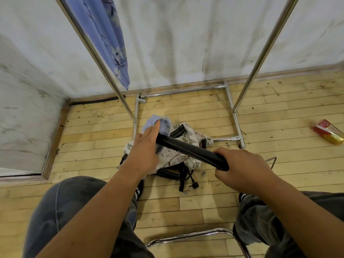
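Observation:
A long black bar-shaped part (188, 149) slants across the middle of the view. My right hand (242, 170) grips its near end. My left hand (147, 146) holds a light blue cloth (163, 124) against the bar's far end, fingers extended over the cloth. Below them on the wooden floor lies a patterned white fabric (186, 159) with more black parts and straps (178, 175) partly covered by it.
A chrome clothes rack (229, 97) stands over the spot, its uprights rising left and right, with a blue floral cloth (109, 43) hanging from it. A red and gold packet (328, 134) lies on the floor at right. A chrome chair frame (195, 234) sits between my knees.

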Demonstrator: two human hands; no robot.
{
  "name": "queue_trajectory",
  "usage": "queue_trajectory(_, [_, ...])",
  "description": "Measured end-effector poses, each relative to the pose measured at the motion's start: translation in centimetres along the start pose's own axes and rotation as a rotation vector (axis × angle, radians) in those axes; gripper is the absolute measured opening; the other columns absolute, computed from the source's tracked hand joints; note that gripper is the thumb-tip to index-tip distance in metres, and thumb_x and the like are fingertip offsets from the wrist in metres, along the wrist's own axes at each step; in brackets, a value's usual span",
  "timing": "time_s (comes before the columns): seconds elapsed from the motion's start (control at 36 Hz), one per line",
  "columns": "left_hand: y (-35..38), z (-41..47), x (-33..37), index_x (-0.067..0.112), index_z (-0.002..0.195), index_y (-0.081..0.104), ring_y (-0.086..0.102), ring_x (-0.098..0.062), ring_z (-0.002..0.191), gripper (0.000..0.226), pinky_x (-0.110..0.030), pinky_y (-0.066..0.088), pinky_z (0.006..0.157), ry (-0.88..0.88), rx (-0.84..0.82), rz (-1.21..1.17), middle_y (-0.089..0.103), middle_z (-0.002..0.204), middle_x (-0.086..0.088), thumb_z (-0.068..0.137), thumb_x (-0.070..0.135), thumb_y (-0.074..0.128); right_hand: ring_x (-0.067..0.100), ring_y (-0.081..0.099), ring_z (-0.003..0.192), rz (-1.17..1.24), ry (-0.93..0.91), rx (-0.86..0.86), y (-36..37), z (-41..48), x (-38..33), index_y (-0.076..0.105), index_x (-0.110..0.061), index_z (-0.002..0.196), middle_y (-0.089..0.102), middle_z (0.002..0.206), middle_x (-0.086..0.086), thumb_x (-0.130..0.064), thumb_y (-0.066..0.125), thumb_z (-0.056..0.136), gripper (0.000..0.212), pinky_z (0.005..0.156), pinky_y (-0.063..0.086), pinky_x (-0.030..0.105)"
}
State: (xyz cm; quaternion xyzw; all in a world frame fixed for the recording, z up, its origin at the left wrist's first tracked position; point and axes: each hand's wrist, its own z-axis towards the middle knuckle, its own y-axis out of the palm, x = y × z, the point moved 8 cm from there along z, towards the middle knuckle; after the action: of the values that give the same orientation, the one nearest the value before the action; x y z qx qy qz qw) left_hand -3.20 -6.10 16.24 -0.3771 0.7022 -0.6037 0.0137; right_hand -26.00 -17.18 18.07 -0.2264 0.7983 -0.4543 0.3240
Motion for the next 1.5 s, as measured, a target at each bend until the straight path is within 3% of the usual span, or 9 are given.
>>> queue_trajectory(0.33, [1.4, -0.4, 2.0, 0.029, 0.165, 0.004, 0.034, -0.019, 0.106, 0.086, -0.036, 0.034, 0.087, 0.117, -0.124, -0.036, 0.040, 0.143, 0.003, 0.100, 0.003, 0.054, 0.005, 0.054, 0.079, -0.062, -0.005, 0.065, -0.6, -0.2, -0.1, 0.046, -0.047, 0.136, 0.058, 0.094, -0.019, -0.041, 0.057, 0.095, 0.043, 0.059, 0.035, 0.023])
queue_trajectory(0.53, [2.9, -0.8, 3.2, 0.038, 0.164, -0.002, 0.038, -0.022, 0.109, 0.105, -0.040, 0.043, 0.086, 0.192, -0.264, -0.070, 0.038, 0.147, 0.004, 0.089, -0.011, 0.053, 0.007, 0.055, 0.081, -0.064, 0.011, 0.051, -0.4, -0.3, 0.1, 0.051, -0.045, 0.132, 0.055, 0.089, -0.019, -0.043, 0.059, 0.094, 0.039, 0.065, 0.043, 0.026])
queue_trajectory(0.64, [3.1, -0.8, 3.5, 0.041, 0.163, -0.002, 0.033, -0.016, 0.100, 0.107, -0.029, 0.036, 0.079, 0.233, -0.250, -0.070, 0.037, 0.126, 0.005, 0.088, -0.011, 0.054, 0.007, 0.056, 0.081, -0.058, 0.007, 0.064, -0.5, -0.2, 0.0, 0.051, -0.046, 0.133, 0.058, 0.092, -0.019, -0.042, 0.059, 0.094, 0.041, 0.066, 0.043, 0.026])
queue_trajectory(0.83, [2.1, 0.9, 0.2, 0.026, 0.164, 0.000, 0.041, -0.036, 0.136, 0.107, -0.053, 0.046, 0.107, 0.059, -0.076, 0.026, 0.022, 0.164, -0.001, 0.088, 0.009, 0.073, 0.006, 0.047, 0.074, -0.156, -0.024, 0.121, -1.2, 0.0, 0.0, 0.048, -0.051, 0.138, 0.053, 0.084, -0.019, -0.037, 0.055, 0.095, 0.045, 0.076, 0.033, 0.029])
queue_trajectory(1.0, [3.0, 0.3, 1.2, 0.026, 0.165, -0.002, 0.041, -0.029, 0.134, 0.107, -0.036, 0.046, 0.091, 0.091, -0.208, -0.023, 0.023, 0.163, 0.000, 0.086, -0.003, 0.064, 0.009, 0.046, 0.077, -0.191, -0.059, 0.096, -1.0, -0.2, -0.5, 0.049, -0.049, 0.135, 0.050, 0.084, -0.016, -0.037, 0.054, 0.097, 0.041, 0.079, 0.033, 0.032])
queue_trajectory(1.17, [4.5, -1.3, 3.9, 0.033, 0.165, -0.001, 0.045, -0.018, 0.107, 0.099, -0.014, 0.040, 0.075, 0.215, -0.359, -0.099, 0.034, 0.152, 0.008, 0.096, 0.002, 0.063, 0.007, 0.051, 0.075, -0.165, -0.041, 0.080, -0.5, 0.1, -0.4, 0.053, -0.047, 0.127, 0.056, 0.084, -0.016, -0.038, 0.055, 0.095, 0.034, 0.079, 0.036, 0.031])
queue_trajectory(1.28, [4.5, -1.8, 5.6, 0.029, 0.165, 0.003, 0.049, -0.016, 0.121, 0.089, -0.011, 0.040, 0.080, 0.265, -0.359, -0.182, 0.033, 0.156, 0.010, 0.101, 0.020, 0.065, 0.006, 0.055, 0.074, -0.115, -0.001, 0.049, 0.0, 0.1, 0.0, 0.057, -0.045, 0.125, 0.060, 0.085, -0.015, -0.039, 0.056, 0.093, 0.033, 0.072, 0.040, 0.028])
queue_trajectory(1.39, [4.2, -2.3, 6.9, 0.026, 0.166, 0.004, 0.046, -0.021, 0.113, 0.090, -0.028, 0.042, 0.085, 0.254, -0.395, -0.245, 0.030, 0.160, 0.010, 0.099, 0.016, 0.065, 0.006, 0.053, 0.076, -0.034, 0.059, -0.005, 0.6, 0.2, 0.7, 0.057, -0.044, 0.130, 0.058, 0.089, -0.017, -0.043, 0.060, 0.092, 0.038, 0.067, 0.043, 0.026])
queue_trajectory(1.5, [4.3, -2.3, 7.3, 0.028, 0.165, 0.004, 0.047, -0.021, 0.115, 0.092, -0.016, 0.044, 0.083, 0.255, -0.393, -0.248, 0.023, 0.163, 0.017, 0.099, 0.017, 0.067, 0.004, 0.054, 0.078, 0.096, 0.113, -0.064, 1.2, 0.5, 1.3, 0.055, -0.044, 0.133, 0.062, 0.098, -0.014, -0.046, 0.064, 0.090, 0.044, 0.065, 0.044, 0.025])
